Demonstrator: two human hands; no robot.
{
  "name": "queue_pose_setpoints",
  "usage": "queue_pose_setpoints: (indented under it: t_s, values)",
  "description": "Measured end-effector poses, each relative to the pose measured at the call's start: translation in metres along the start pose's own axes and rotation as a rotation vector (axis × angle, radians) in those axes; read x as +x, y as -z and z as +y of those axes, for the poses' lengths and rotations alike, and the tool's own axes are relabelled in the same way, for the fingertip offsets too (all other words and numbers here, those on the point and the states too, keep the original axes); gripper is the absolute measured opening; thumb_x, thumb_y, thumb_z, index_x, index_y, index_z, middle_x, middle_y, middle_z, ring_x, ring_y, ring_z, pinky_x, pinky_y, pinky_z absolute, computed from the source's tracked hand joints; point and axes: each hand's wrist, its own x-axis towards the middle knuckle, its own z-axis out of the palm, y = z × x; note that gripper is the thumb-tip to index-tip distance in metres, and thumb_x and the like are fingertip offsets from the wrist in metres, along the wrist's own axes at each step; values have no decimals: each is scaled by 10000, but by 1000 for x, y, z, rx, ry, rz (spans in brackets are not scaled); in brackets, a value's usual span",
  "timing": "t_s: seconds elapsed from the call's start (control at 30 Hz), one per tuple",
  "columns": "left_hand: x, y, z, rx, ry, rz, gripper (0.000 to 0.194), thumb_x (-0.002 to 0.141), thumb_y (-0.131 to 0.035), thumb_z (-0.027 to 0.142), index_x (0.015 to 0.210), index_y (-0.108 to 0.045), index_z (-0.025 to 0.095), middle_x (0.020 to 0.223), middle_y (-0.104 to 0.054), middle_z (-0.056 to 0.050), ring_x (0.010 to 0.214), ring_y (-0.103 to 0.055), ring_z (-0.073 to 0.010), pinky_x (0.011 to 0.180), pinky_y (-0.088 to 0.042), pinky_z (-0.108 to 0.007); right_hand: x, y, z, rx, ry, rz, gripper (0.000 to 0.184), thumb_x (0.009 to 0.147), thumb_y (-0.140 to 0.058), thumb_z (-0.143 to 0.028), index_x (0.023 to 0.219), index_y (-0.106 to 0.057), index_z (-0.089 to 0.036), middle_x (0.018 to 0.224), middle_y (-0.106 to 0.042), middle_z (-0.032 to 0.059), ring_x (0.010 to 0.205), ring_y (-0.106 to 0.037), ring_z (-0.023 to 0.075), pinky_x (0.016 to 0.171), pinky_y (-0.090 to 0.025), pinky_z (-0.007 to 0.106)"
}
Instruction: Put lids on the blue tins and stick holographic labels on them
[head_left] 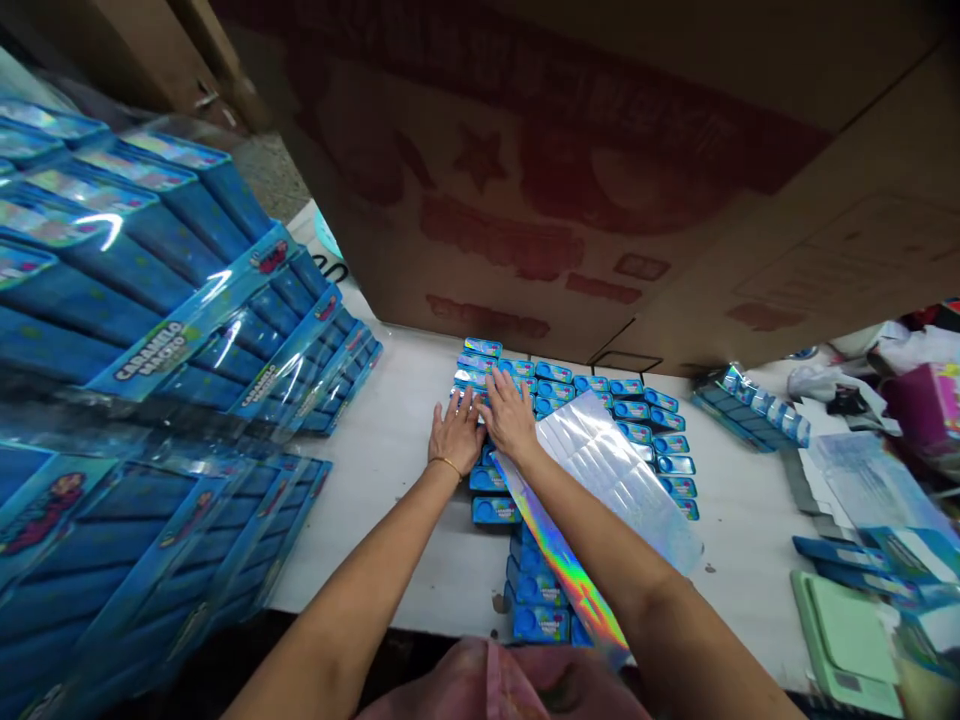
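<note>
Small blue boxes (553, 372) stand in rows on the white table, their narrow shiny ends facing up. My left hand (456, 437) lies with fingers stretched over the boxes at the left side of the group. Beside it, my right hand (511, 415) rests flat on the neighbouring boxes, fingers a little apart. A shiny holographic sheet (600, 455) with a grid of label shapes lies across the boxes, partly under my right forearm. More blue boxes (541, 625) sit at the table's front edge, near my body. What is under my palms is hidden.
A large brown carton (600, 200) rises behind the boxes. Plastic-wrapped stacks of blue boxes (187, 330) fill the left side. To the right are a short row of boxes (750, 410), loose sheets (877, 480) and a pale green scale (847, 640).
</note>
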Motion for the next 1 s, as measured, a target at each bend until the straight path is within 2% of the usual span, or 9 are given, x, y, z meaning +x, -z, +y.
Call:
queue_pose_setpoints:
  t_s: [0.13,0.3,0.4,0.57,0.73,0.8,0.87,0.93,1.0]
  values:
    - [-2,-3,-1,-1,4,17,520,835,-308,394,1317,-326,198,1401,-274,-80,1308,-149,-247,1034,-79,-516,62,-22,11,-71,-17,-139,545,880,-253,-423,1349,-241,-146,1407,-228,96,1309,-103,233,1022,12,510]
    - [-3,1,-10,0,-5,16,517,841,-299,400,1313,-333,192,1406,-261,-73,1308,-155,-227,1047,-37,-498,79,-46,8,-113,-24,-148,581,879,-199,-462,1356,-225,-131,1414,-206,69,1309,-99,236,1023,87,492]
    - [-7,8,-29,14,10,2,511,836,-315,394,1304,-350,193,1383,-311,-85,1304,-173,-226,1049,-35,-493,81,-52,-11,-87,-15,-169,643,861,-190,-519,1357,-217,-111,1420,-182,73,1312,-82,237,1033,81,472]
    - [-18,21,-76,73,72,-5,490,831,-329,370,1287,-379,196,1374,-327,-94,1295,-199,-236,1042,-49,-510,100,-72,-63,31,29,-230,739,825,-188,-596,1362,-188,-88,1430,-134,84,1318,-7,228,1045,62,449]
    - [-24,29,-113,145,120,11,506,841,-289,388,1304,-349,192,1378,-319,-95,1296,-195,-245,1031,-57,-532,127,-83,-98,284,129,-289,743,815,-230,-607,1366,-176,-111,1430,-143,76,1320,-15,207,1063,1,417]
    - [-26,32,-119,167,101,1,527,848,-265,398,1328,-298,183,1397,-279,-86,1300,-178,-244,1029,-57,-538,125,-73,-90,408,113,-266,660,851,-224,-544,1368,-174,-137,1431,-146,66,1320,-51,191,1065,-57,404]
    - [-27,36,-118,176,77,-19,541,851,-251,406,1340,-266,175,1411,-243,-78,1302,-171,-244,1028,-55,-541,106,-54,-63,479,19,-169,585,874,-229,-480,1362,-206,-158,1429,-153,64,1318,-76,192,1061,-91,410]
    - [-28,38,-113,178,77,-14,547,850,-251,415,1342,-258,177,1414,-230,-79,1300,-173,-255,1015,-25,-566,67,-31,-20,487,-64,-44,537,879,-257,-441,1347,-258,-178,1410,-223,69,1310,-133,193,1061,-103,419]
    - [-26,37,-106,170,68,19,551,846,-260,423,1344,-254,187,1417,-223,-81,1302,-160,-267,995,25,-595,12,-9,31,437,-110,52,502,877,-284,-419,1326,-310,-196,1386,-284,73,1296,-191,201,1059,-109,441]
